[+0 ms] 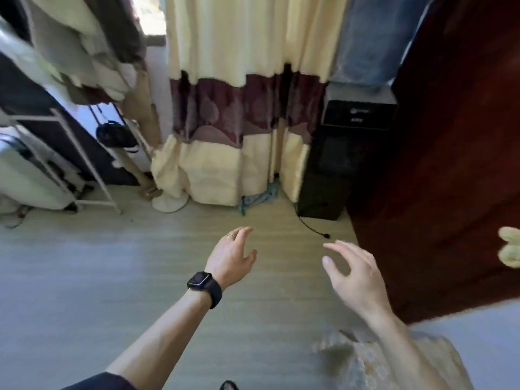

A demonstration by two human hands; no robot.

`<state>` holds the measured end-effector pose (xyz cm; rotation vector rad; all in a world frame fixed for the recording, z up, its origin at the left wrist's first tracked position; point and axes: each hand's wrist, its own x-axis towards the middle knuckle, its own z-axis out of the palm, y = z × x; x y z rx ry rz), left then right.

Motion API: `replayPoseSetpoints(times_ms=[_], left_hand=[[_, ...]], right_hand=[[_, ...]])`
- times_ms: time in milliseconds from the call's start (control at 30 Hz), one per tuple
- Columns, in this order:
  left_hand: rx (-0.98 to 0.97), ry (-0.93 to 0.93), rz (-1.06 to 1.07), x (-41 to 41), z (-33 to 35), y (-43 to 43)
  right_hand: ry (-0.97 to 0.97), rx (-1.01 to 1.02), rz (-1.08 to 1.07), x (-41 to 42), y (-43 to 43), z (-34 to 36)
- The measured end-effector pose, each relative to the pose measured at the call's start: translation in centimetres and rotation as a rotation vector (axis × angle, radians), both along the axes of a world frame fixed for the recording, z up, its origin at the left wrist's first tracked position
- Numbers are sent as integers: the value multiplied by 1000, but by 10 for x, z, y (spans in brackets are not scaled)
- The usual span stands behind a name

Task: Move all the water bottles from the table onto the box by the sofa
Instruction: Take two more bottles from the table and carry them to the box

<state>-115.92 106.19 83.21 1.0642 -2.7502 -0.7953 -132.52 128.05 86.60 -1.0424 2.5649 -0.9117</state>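
Observation:
Both of my hands hang over a bare wooden floor and hold nothing. My left hand (232, 256), with a ring and a black watch on the wrist, has relaxed, slightly bent fingers. My right hand (353, 270) is spread with loose fingers. No water bottle, table or box shows in this view. A dark red sofa-like surface (439, 170) fills the right side.
A cream and maroon curtain (242, 108) hangs straight ahead. A black tower appliance (337, 153) with a cable stands to its right. A white clothes rack (70, 153) with garments and a white suitcase (25, 178) sit at the left. Patterned fabric (374, 364) lies at the bottom right.

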Motion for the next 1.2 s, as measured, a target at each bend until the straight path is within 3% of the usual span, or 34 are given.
replayPoseSetpoints(times_ms=[233, 533, 933, 1200], left_hand=[[-174, 48, 388, 182, 51, -147], [-290, 42, 853, 351, 94, -245], [-416, -94, 1398, 502, 179, -334], [-428, -97, 1548, 609, 183, -398]], right_hand=[[156, -95, 389, 90, -233, 46], [248, -240, 830, 225, -463, 90], [142, -355, 1336, 403, -687, 137], [161, -404, 1465, 530, -806, 153]])
